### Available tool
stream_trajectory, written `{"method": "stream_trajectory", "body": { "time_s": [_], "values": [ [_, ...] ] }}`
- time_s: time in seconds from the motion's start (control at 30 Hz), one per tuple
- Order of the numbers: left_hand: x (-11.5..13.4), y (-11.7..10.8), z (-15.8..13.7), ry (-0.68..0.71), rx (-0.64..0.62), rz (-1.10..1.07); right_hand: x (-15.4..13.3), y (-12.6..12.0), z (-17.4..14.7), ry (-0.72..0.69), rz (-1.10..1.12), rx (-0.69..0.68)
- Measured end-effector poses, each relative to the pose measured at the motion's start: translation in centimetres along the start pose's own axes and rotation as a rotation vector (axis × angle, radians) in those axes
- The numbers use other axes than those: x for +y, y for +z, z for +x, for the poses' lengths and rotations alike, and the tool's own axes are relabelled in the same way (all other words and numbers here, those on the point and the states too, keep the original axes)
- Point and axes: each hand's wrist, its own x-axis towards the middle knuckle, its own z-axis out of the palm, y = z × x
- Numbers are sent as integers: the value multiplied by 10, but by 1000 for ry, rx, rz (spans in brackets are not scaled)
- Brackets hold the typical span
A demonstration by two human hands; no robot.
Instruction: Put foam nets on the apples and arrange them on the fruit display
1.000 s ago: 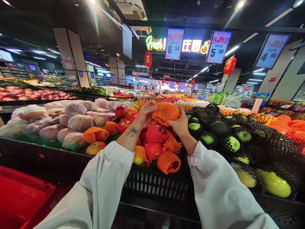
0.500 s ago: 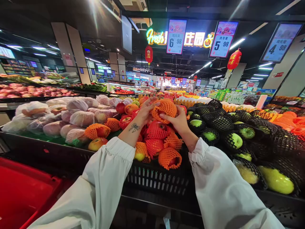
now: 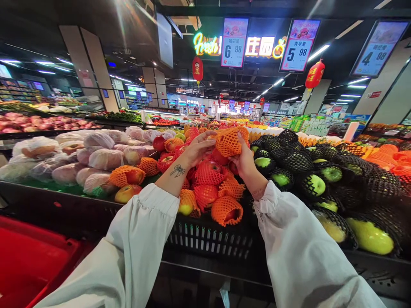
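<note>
My right hand (image 3: 244,160) grips a fruit in an orange foam net (image 3: 228,143), likely an apple like those below, with the thumb on the near side. The net hides the fruit itself. My left hand (image 3: 199,149) is beside it, fingers stretched out and the tips at the net's left edge; whether they press on it I cannot tell. Both hands are over a heap of red apples (image 3: 210,173) in red and orange foam nets. One netted apple (image 3: 226,211) lies at the heap's front, above the slotted black crate wall (image 3: 210,241).
Plastic-wrapped pinkish fruit (image 3: 105,158) lies to the left. On the right are green apples (image 3: 316,188) in black nets. A red container (image 3: 32,256) stands at lower left. Price screens (image 3: 235,42) and red lanterns (image 3: 197,69) hang above.
The netted fruit has turned and shifted slightly right. My left hand's fingers have loosened from its left side, while my right hand keeps its grip. The view has shifted slightly.
</note>
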Motion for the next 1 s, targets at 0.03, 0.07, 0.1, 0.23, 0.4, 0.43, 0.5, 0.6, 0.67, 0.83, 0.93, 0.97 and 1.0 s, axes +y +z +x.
{"method": "stream_trajectory", "body": {
  "time_s": [0.03,0.07,0.1,0.23,0.4,0.43,0.5,0.6,0.67,0.83,0.93,0.97,1.0],
  "values": [
    [0,0,-1,0,-11,9,0,0,0,0,8,-4],
    [0,0,-1,-1,-19,23,1,0,1,3,13,-9],
    [0,0,-2,-4,-26,41,1,-1,1,9,18,-12],
    [-3,-2,0,-28,-11,142,1,-1,1,31,37,-20],
    [-6,-3,5,-30,89,191,1,-1,-1,0,11,-78],
    [-6,-2,6,-31,81,183,1,0,-1,-10,-6,-82],
    [-7,0,8,-36,42,144,3,3,-2,-43,-42,-82],
    [-12,1,9,-37,-3,100,7,6,-3,-128,-93,-51],
    [-14,0,9,-21,-4,133,9,7,-3,-182,-130,-22],
    [-11,-1,5,38,33,302,8,3,-3,-161,-163,-63],
    [-10,-2,4,58,93,333,3,1,-5,-60,-154,-126],
    [-11,-3,5,73,119,319,2,1,-5,-34,-141,-139],
    [-11,-4,5,90,140,300,1,2,-6,-12,-125,-150]
  ]
}}
